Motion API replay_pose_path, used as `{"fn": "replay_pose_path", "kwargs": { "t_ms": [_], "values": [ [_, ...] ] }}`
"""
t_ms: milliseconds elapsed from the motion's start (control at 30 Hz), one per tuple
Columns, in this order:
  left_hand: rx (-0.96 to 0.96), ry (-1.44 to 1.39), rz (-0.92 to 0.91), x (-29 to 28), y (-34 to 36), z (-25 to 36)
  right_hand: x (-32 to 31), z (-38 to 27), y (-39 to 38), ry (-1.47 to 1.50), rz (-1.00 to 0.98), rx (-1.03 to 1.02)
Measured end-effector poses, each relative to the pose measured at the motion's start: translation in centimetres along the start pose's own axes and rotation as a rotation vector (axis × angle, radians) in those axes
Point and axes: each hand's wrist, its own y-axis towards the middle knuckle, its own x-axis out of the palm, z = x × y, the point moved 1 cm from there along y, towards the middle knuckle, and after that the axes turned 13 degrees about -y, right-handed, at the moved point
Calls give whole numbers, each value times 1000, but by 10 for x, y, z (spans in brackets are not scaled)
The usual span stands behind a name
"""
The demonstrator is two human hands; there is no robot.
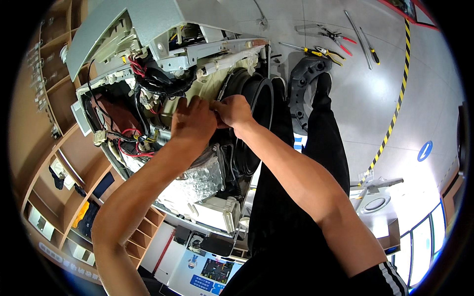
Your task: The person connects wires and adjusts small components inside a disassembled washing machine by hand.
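An opened-up washing machine (185,61) stands before me with its inner parts exposed. Deep inside it, my left hand (192,121) is closed, its fingers bent against the pale tub. Beside it my right hand (233,112) is also closed, thumb and fingers pinched together next to the left fingertips. Whatever either hand grips is hidden. Just right of the hands is the black rubber door seal (265,101). A thick black wiring bundle (168,89) with red wires hangs to their left. Nearer to me lies a silver foil-covered part (197,180).
A dark curved block (301,81) lies on the floor by my legs. Beyond it are red-handled pliers (340,42), yellow-handled pliers (330,55), two screwdrivers (302,48) and a metal rod (358,39). Striped tape (395,116) crosses the floor. Wooden shelves (61,163) stand left.
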Motion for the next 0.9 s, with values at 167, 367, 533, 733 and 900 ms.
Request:
{"fn": "replay_pose_path", "kwargs": {
  "t_ms": [167,367,533,733,900],
  "values": [
    [-14,-154,-95,-16,-4,-2,3,13,12,124,-41,20],
    [-226,-370,-95,33,1,-21,3,7,7,140,-87,67],
    [-71,-134,-221,-8,0,-4,1,5,6,134,-97,86],
    [172,179,-100,-9,-3,10,-1,1,9,153,-115,104],
    [116,91,8,-8,-8,-1,-3,-1,4,180,-179,141]
  ]
}}
